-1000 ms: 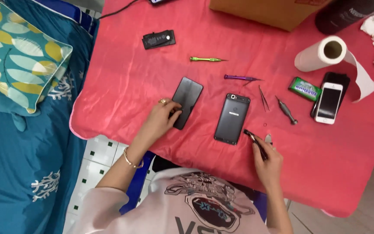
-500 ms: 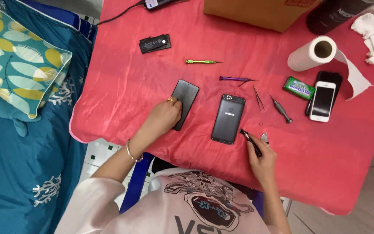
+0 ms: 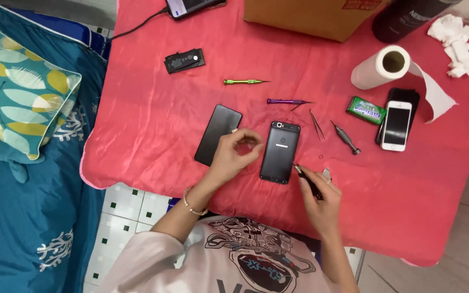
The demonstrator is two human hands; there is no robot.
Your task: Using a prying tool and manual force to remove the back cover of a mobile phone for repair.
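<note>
A black phone [image 3: 280, 152] lies back-up on the red tablecloth [image 3: 153, 125]. Left of it lies a flat black panel [image 3: 217, 134]. My left hand [image 3: 233, 154] hovers between the two, thumb and fingers curled together, with nothing visible in them. My right hand [image 3: 320, 199] grips a thin dark tool [image 3: 304, 178] whose tip sits at the phone's lower right corner.
Green screwdriver [image 3: 245, 82], purple screwdriver [image 3: 286, 101], tweezers [image 3: 317, 125] and grey screwdriver [image 3: 346, 137] lie beyond the phone. At right are a green pack [image 3: 366, 110], white phone [image 3: 396, 126], paper roll [image 3: 381, 68] and tissues [image 3: 465, 46]. A box [image 3: 310, 16] and small black device [image 3: 184, 60] sit farther back.
My left hand has lifted off the black panel and moved right toward the phone, fingers curling in. My right hand keeps the tool by the phone's corner.
</note>
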